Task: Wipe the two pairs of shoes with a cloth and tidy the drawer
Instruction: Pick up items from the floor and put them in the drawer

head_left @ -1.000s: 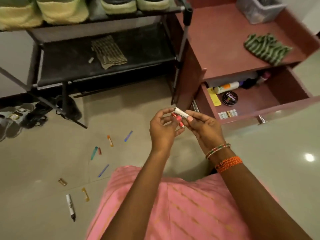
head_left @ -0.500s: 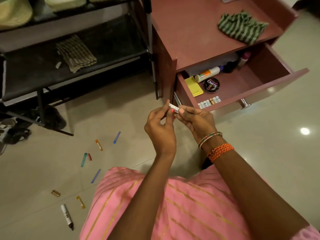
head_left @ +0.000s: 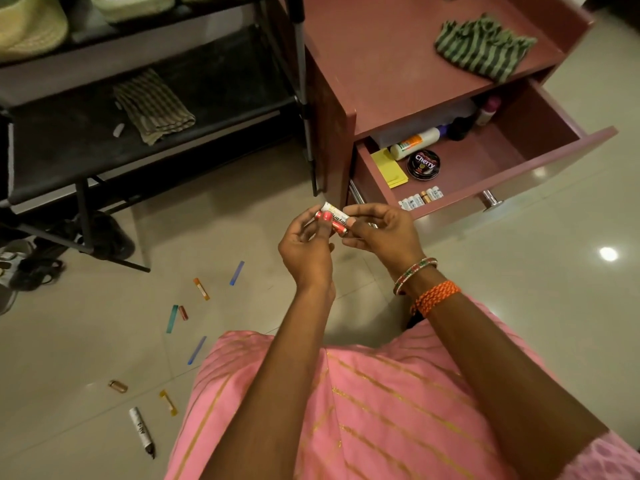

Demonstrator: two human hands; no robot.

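Head view: both hands meet in front of the open reddish wooden drawer (head_left: 571, 147).
Left hand (head_left: 306, 247): pinches small red-and-white cylindrical batteries (head_left: 334, 221).
Right hand (head_left: 382, 230): pinches their other end.
Advice: line them beside the drawer's battery row (head_left: 420, 199).

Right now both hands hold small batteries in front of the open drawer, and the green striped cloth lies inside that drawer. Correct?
Not quite. In the head view the green striped cloth lies on the cabinet top, not inside the open drawer. The left hand and right hand do hold small batteries.
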